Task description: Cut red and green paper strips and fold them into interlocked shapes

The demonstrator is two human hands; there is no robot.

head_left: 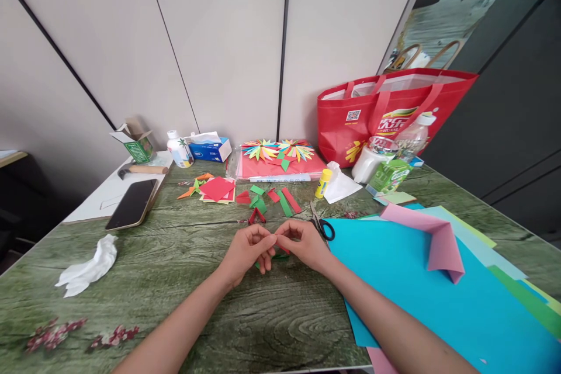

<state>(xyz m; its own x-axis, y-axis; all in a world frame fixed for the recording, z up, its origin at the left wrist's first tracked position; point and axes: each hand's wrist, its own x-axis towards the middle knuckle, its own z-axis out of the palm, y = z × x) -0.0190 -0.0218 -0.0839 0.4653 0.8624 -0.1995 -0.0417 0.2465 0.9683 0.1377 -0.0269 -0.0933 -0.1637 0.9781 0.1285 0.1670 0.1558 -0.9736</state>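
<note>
My left hand (pixel 253 247) and my right hand (pixel 302 242) meet above the table, thumbs and forefingers pinched together. Between them is a small piece of red paper (pixel 283 249), mostly covered by my fingers. A bit of green paper shows just below the hands. Beyond the fingertips lies a folded red paper piece (pixel 257 216). Several green paper pieces (pixel 258 203) and red strips (pixel 291 199) are scattered farther back. Beside my right hand are black-handled scissors (pixel 326 229), and a yellow glue stick (pixel 323 183) stands behind them.
Large blue paper (pixel 394 280) and folded pink paper (pixel 442 242) cover the right side. A phone (pixel 132 203), hammer (pixel 142 169) and crumpled tissue (pixel 90 266) lie left. Paper stars (pixel 262 151), a tissue box (pixel 210 149) and a red bag (pixel 342 111) line the wall.
</note>
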